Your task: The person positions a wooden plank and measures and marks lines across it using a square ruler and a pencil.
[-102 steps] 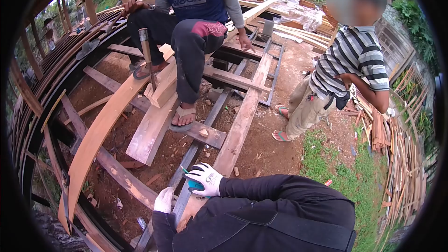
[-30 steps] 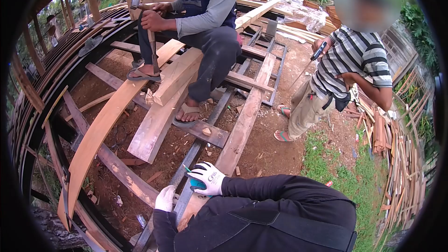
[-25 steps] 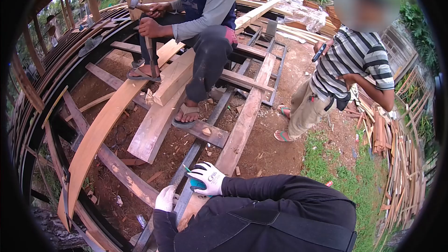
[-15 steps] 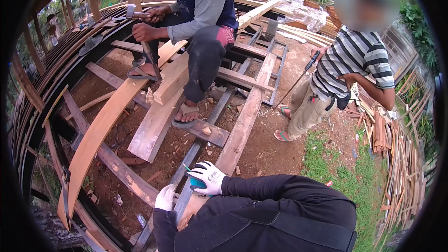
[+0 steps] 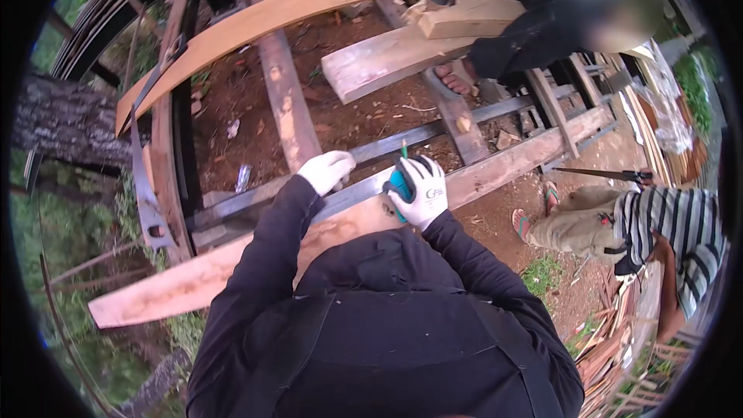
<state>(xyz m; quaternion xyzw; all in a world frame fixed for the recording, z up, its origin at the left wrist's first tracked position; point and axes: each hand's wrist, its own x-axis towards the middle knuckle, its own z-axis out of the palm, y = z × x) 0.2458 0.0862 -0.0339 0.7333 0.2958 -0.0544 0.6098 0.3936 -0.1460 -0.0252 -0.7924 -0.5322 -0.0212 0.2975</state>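
Note:
My left hand [image 5: 325, 173], in a white glove, has its fingers curled together at the near grey metal bar [image 5: 354, 197]. Whatever the fingers may grip is hidden. My right hand [image 5: 427, 195], also gloved, is wrapped round a teal object [image 5: 399, 184] that looks like a tape measure. A green pencil [image 5: 404, 150] sticks up beside its fingers. Both hands are over a long wooden plank [image 5: 340, 234] and the bar along its far edge, the left hand a short way from the right.
A person in sandals [image 5: 457, 77] sits on a thick timber [image 5: 379, 66] ahead. Another person in a striped shirt [image 5: 673, 220] stands at right with a handsaw [image 5: 596, 173]. A handsaw [image 5: 151, 193] rests at left near a curved board [image 5: 255, 22]. Cross beams [image 5: 282, 85] span bare soil.
My view has turned, so the plank now runs across it and its left end shows. My hands are farther apart along the bar. The seated person's hammer and chisel have left view.

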